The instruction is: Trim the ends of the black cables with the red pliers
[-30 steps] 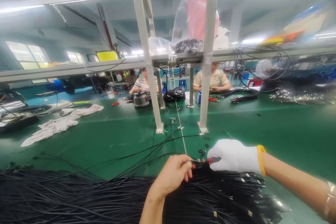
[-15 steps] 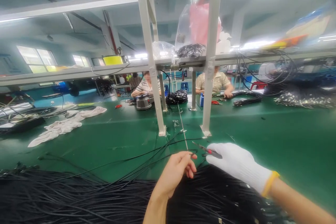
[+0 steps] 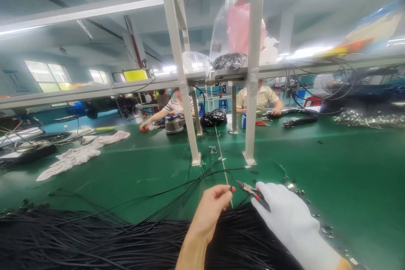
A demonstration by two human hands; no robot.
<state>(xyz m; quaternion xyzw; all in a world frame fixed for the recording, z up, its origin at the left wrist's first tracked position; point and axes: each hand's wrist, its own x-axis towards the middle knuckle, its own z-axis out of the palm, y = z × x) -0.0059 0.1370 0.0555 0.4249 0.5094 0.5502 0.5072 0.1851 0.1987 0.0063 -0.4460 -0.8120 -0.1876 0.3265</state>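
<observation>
Your left hand [image 3: 211,207] pinches a cable [image 3: 232,178], probably light and springy; hold near its end. Your right hand [image 3: 289,217] grips cutters [image 3: 249,190], their opening unclear.

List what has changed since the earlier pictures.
The right hand has drawn back, bringing the pliers away from the left hand, which pinches a black cable. Across the table, a co-worker's hand has stretched out to the red thing, its grip unclear. The right hand still holds the pliers; the white cloth and cable pile stay put.

left hand [image 3: 211,207]: bare, thumb and forefinger pinched | right hand [image 3: 286,211]: gloved, thumb apart from fingers
</observation>
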